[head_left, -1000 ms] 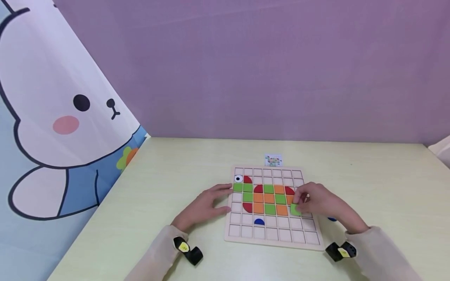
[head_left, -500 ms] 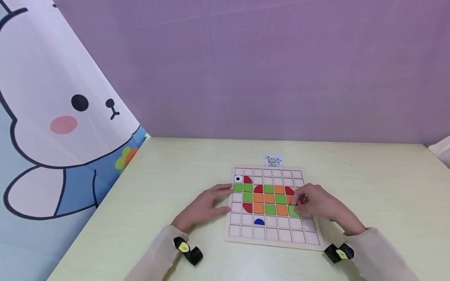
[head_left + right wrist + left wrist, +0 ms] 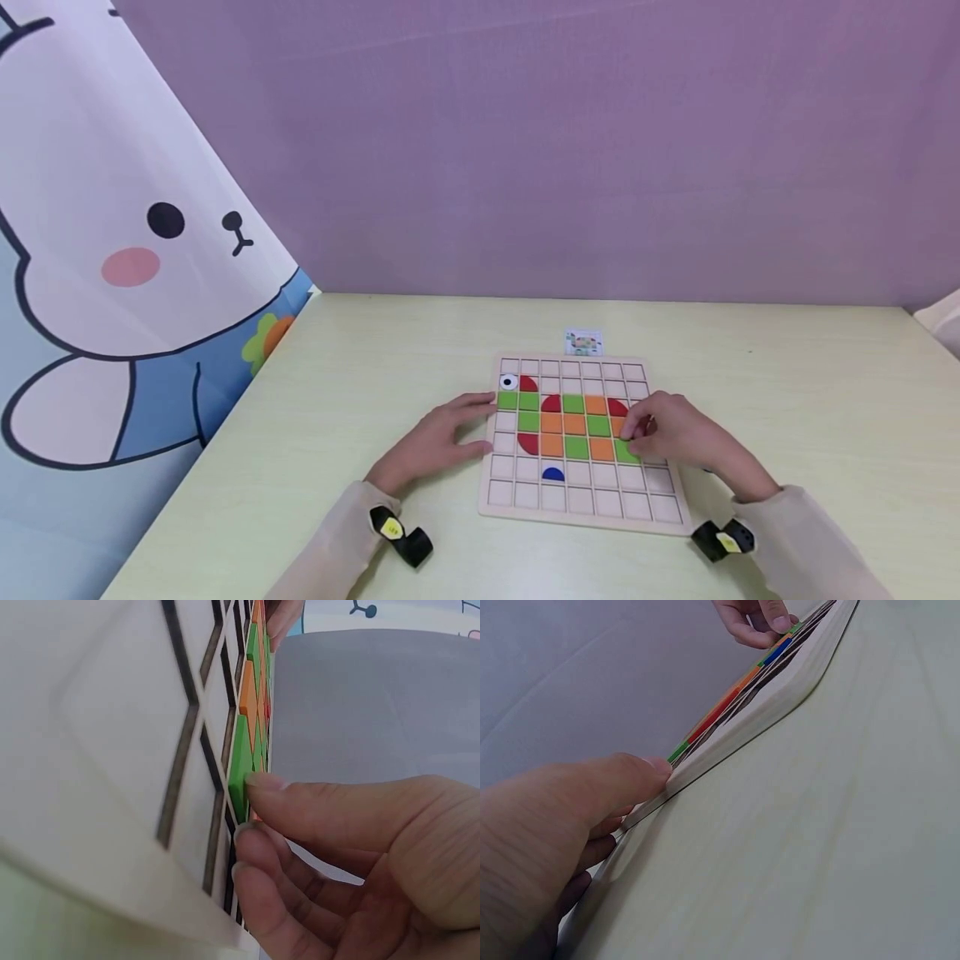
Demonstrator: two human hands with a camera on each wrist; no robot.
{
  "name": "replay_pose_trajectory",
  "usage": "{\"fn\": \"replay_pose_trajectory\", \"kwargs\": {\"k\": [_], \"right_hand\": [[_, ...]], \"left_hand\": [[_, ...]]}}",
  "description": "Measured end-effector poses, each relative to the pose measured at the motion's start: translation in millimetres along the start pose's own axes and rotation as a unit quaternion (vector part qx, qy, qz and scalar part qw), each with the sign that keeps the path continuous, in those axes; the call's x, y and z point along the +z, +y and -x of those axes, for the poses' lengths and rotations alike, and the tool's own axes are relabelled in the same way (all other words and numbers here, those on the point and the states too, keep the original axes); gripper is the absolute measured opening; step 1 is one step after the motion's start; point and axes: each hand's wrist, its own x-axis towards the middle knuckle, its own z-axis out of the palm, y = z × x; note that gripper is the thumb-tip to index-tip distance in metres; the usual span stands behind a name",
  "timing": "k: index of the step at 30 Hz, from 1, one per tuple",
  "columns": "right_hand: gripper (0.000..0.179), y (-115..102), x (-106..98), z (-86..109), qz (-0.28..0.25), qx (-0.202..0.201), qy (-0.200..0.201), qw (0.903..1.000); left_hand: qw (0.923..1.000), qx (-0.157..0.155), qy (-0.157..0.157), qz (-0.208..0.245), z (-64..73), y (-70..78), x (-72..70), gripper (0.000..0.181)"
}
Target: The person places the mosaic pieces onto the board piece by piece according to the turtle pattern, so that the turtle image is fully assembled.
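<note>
A wooden grid board lies on the table. Colored tiles fill part of it: green, orange and red ones, a white eye tile and a blue half-round tile. My left hand rests at the board's left edge, thumb and fingers spread; in the left wrist view the thumb touches the rim. Over the board's right side, my right hand holds a green square tile at its edge with curled fingers. In the right wrist view, the thumb touches that tile, which lies in or on its cell.
Just behind the board lies a small picture card. A bit of a blue piece shows beside the right forearm. A purple cloth backs the table, and a cartoon-printed cloth hangs at the left.
The right hand has shifted slightly left with the green tile, which went from tilted over its cell to lined up beside the orange tile. The left hand has stayed still.
</note>
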Motion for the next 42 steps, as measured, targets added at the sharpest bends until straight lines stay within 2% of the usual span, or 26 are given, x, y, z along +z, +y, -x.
{"fn": "replay_pose_trajectory", "kwargs": {"k": [9,20,36,42], "right_hand": [[0.01,3.2,-4.0,2.7,0.008,-0.006,0.001,1.0],[0.015,24.3,-19.7,17.7,0.03,-0.009,0.006,0.9995],[0.028,59.8,-32.6,38.7,0.045,0.05,0.001,0.9977],[0.022,66.7,-34.1,43.4,0.041,0.037,-0.002,0.9984]], "left_hand": [[1.0,0.001,0.001,0.0,-0.1,-1.0,0.4,0.053],[0.9999,-0.007,0.003,0.01,0.7,-0.4,-0.6,0.053],[0.9999,-0.006,0.003,0.01,0.4,0.3,0.3,0.053],[0.9999,-0.008,0.004,0.007,1.7,0.7,0.4,0.052]]}}
